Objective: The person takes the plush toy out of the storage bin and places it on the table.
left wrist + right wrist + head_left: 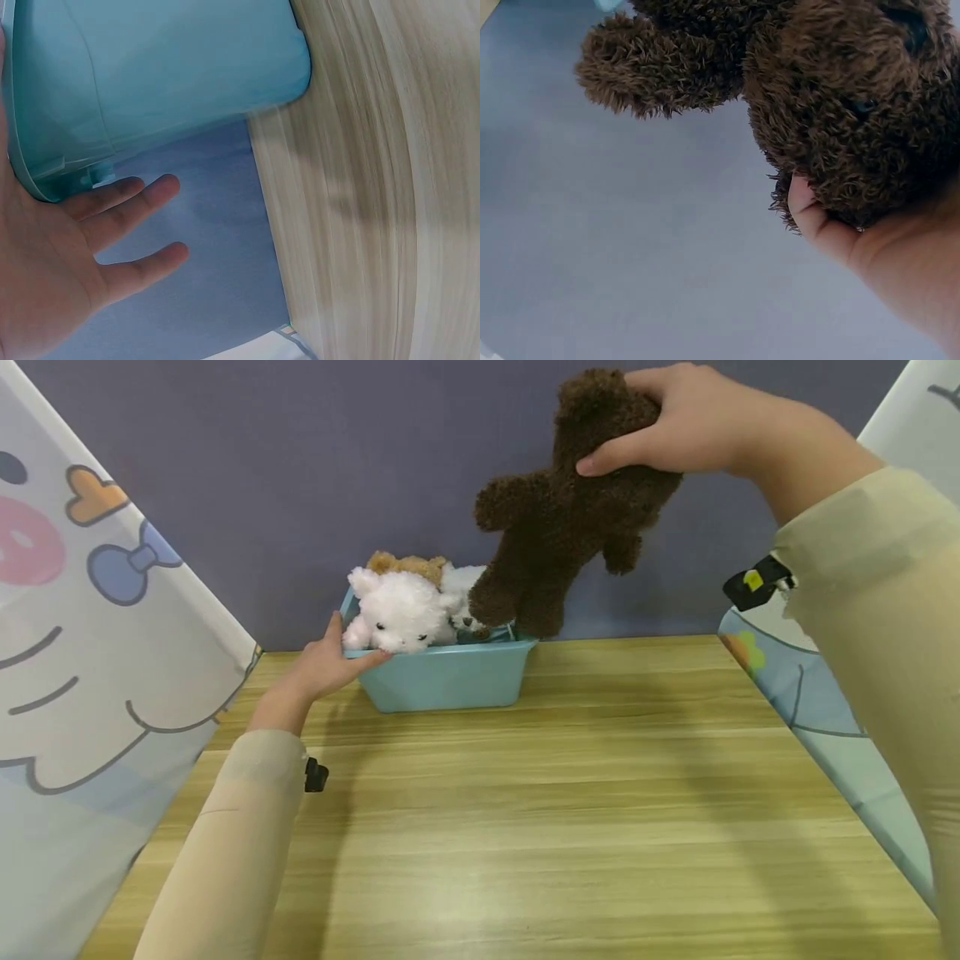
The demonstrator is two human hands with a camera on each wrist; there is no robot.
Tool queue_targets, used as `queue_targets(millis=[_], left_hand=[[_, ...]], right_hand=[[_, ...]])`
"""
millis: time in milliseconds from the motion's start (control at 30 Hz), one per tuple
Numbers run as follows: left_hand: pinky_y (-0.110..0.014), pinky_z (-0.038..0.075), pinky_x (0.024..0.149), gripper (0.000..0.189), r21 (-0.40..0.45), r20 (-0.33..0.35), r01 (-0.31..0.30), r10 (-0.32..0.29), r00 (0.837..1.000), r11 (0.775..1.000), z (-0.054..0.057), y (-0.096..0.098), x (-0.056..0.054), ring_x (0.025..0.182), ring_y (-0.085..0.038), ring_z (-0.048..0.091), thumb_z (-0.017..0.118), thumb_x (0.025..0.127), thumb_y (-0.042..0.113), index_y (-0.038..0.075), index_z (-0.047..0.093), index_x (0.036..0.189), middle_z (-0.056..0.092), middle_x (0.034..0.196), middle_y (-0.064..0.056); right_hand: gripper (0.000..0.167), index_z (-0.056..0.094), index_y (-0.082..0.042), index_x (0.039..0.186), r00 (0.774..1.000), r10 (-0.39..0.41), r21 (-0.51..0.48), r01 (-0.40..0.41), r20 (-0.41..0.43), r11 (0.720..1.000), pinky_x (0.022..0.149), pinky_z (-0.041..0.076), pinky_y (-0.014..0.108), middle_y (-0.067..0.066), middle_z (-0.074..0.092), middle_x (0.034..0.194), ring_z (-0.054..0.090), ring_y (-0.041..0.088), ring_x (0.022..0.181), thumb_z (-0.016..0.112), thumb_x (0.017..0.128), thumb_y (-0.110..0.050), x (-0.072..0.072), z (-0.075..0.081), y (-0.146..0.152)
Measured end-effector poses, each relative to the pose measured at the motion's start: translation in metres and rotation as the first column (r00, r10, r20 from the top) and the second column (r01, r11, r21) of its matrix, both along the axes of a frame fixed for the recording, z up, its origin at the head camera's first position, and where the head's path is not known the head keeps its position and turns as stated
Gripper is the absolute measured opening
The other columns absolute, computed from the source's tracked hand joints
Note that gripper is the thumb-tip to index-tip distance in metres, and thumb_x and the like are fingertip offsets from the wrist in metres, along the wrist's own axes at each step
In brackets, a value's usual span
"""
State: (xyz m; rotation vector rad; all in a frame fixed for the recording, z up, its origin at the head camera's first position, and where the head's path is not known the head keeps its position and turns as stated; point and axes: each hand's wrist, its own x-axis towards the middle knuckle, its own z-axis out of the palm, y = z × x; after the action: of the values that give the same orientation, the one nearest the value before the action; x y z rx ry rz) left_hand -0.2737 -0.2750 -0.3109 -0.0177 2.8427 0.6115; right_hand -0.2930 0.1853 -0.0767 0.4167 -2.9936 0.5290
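Observation:
My right hand (pixel 690 427) grips a dark brown plush bear (pixel 558 518) by the head, thumb pressed into its fur. The bear hangs in the air, its feet overlapping the right end of a light blue plastic bin (pixel 450 681). In the right wrist view, the bear's fuzzy head (pixel 840 112) fills the upper right. My left hand (pixel 318 668) rests against the bin's left front corner, thumb along the front rim. Its fingers (pixel 131 214) extend straight and spread below the rim in the left wrist view. Inside the bin sits a white plush toy (pixel 405 614).
Behind the white toy, a tan plush toy (pixel 412 566) and another whitish plush toy (pixel 465 585) also lie in the bin. The bin stands at the far edge of a wood-grain table (pixel 525 810), against a grey-blue backdrop (pixel 300 485). Cartoon-printed cloth (pixel 90 652) hangs at both sides.

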Motion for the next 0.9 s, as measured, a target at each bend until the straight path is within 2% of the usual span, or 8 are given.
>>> queue_targets(millis=[133,267,400,667,800,900], left_hand=[[-0.079,0.030,0.119,0.142,0.009,-0.005,-0.001,0.001,1.000,1.000,0.000,-0.002,0.001,0.154,-0.066,0.020,0.041,0.081,0.102,0.013,-0.037,0.161,0.007,0.171,-0.042],[-0.079,0.029,0.120,0.142,0.018,-0.005,0.000,0.000,1.000,1.000,0.000,0.000,0.000,0.154,-0.066,0.019,0.041,0.081,0.102,0.013,-0.036,0.161,0.006,0.171,-0.041],[-0.079,0.031,0.119,0.143,0.020,-0.002,-0.003,0.003,1.000,1.000,0.000,0.003,-0.001,0.154,-0.065,0.021,0.041,0.080,0.103,0.014,-0.037,0.161,0.008,0.171,-0.041],[-0.079,0.030,0.120,0.142,0.030,-0.012,-0.008,0.009,1.000,1.000,0.000,0.004,-0.001,0.154,-0.065,0.021,0.040,0.079,0.103,0.016,-0.038,0.160,0.007,0.172,-0.039],[-0.079,0.030,0.120,0.142,0.032,-0.007,-0.016,0.016,1.000,0.999,-0.001,0.003,0.002,0.155,-0.065,0.020,0.040,0.079,0.103,0.016,-0.038,0.161,0.007,0.172,-0.039],[-0.079,0.030,0.119,0.142,0.035,0.000,-0.021,0.021,1.000,0.999,-0.003,0.002,0.004,0.154,-0.065,0.021,0.041,0.080,0.102,0.015,-0.037,0.161,0.007,0.172,-0.040]], right_hand=[[0.109,-0.009,-0.027,0.172,1.000,-0.024,0.031,0.024,0.001,0.999,0.127,0.010,0.078,0.004,-0.014,0.180,-0.007,0.047,0.166,0.066,0.099,-0.058,-0.002,0.003,0.015],[0.109,-0.009,-0.022,0.172,0.999,-0.040,0.156,0.038,0.009,0.987,0.124,0.016,0.080,0.015,-0.013,0.179,-0.002,0.055,0.163,0.063,0.100,-0.061,-0.008,0.004,0.025],[0.113,-0.007,-0.016,0.173,0.999,-0.036,0.253,0.029,0.026,0.967,0.121,0.021,0.081,0.023,-0.010,0.178,0.004,0.060,0.161,0.063,0.099,-0.065,-0.020,-0.003,0.030],[0.120,-0.002,-0.011,0.173,0.989,0.005,0.339,-0.056,0.148,0.939,0.118,0.024,0.081,0.033,-0.003,0.175,0.007,0.064,0.157,0.064,0.094,-0.074,-0.042,-0.039,0.030],[0.123,0.000,-0.013,0.173,0.975,0.030,0.321,-0.100,0.218,0.942,0.119,0.023,0.080,0.032,-0.002,0.176,0.007,0.063,0.158,0.062,0.091,-0.080,-0.049,-0.060,0.026],[0.125,0.002,-0.016,0.174,0.967,0.042,0.273,-0.113,0.253,0.955,0.120,0.023,0.080,0.029,-0.001,0.177,0.007,0.061,0.160,0.061,0.088,-0.085,-0.054,-0.076,0.024]])
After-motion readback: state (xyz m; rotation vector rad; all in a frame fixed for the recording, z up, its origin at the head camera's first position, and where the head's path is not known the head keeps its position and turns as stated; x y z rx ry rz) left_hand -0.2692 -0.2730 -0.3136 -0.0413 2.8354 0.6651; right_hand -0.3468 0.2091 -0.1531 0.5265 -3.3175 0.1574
